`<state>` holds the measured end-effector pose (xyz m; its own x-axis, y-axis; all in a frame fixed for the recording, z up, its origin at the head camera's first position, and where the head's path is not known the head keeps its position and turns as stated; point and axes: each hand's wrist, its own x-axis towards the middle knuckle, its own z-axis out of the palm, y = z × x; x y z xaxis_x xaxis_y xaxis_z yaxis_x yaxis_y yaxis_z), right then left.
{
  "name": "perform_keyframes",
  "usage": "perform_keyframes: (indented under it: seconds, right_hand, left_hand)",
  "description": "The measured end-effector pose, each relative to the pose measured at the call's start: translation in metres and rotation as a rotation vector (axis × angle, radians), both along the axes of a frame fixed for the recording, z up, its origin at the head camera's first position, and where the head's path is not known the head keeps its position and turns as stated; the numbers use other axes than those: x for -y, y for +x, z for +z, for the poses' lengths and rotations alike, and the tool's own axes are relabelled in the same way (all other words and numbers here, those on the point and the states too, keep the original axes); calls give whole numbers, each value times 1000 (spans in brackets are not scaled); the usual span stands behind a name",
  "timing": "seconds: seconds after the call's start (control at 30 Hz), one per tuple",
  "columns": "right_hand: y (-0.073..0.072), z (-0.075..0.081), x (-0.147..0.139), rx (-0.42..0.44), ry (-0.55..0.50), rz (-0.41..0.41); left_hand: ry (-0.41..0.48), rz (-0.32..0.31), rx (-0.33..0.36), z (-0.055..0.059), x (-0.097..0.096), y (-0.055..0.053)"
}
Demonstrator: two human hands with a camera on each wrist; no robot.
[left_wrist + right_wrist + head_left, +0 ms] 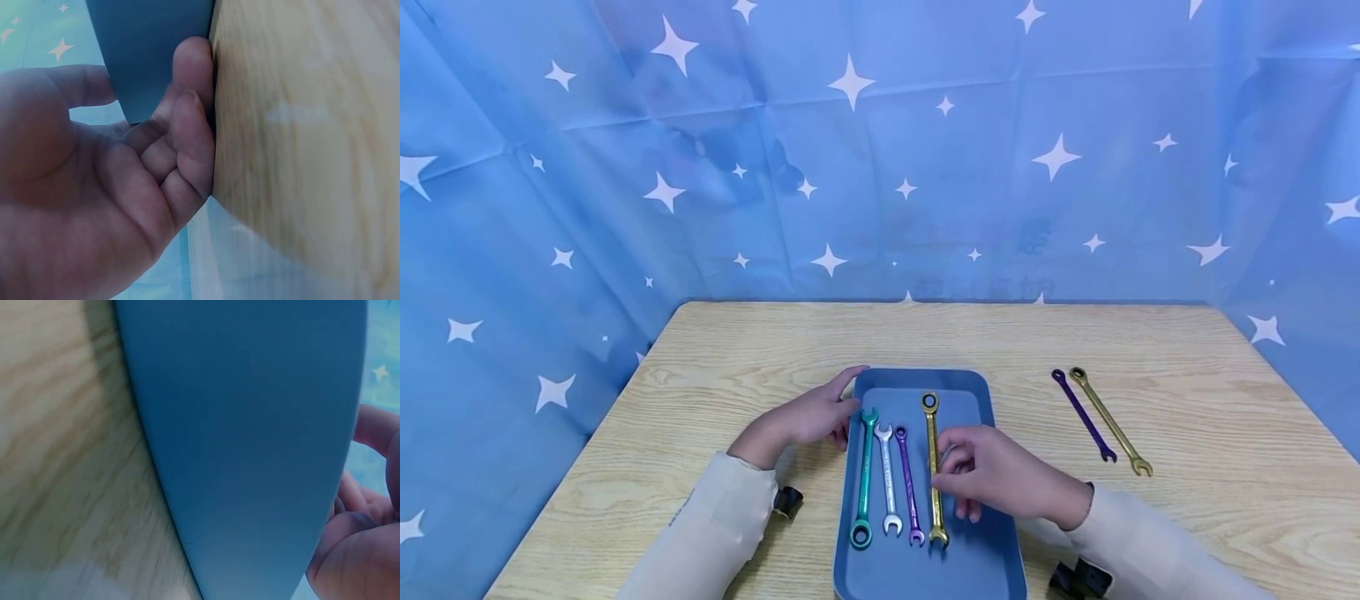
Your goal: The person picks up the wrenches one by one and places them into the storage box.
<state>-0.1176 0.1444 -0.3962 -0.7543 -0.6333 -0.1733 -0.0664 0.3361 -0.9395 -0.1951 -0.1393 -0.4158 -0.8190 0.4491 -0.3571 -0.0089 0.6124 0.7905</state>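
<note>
A blue tray (977,575) lies lengthwise on the table. My left hand (812,414) holds its far left corner, thumb at the rim; the left wrist view shows curled fingers (192,134) against the tray's outer wall (150,47). In the tray, a green wrench (866,479), a silver wrench (889,479) and a purple wrench (909,487) lie side by side. To their right is a gold wrench (933,433), whose middle my right hand (992,471) pinches between thumb and fingers. In the right wrist view the tray wall (244,437) hides that grip.
To the right of the tray, a dark purple wrench (1084,415) and another gold wrench (1111,421) lie on the wooden table (760,342). A blue star-patterned cloth (880,167) hangs behind the table and along its sides.
</note>
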Motion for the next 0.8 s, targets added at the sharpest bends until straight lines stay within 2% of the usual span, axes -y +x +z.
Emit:
perform_keyframes:
  seconds: [0.8]
  right_hand:
    - [-13, -6, 11, -33, 136, 39]
  left_hand:
    - [4, -10, -6, -3, 1, -2]
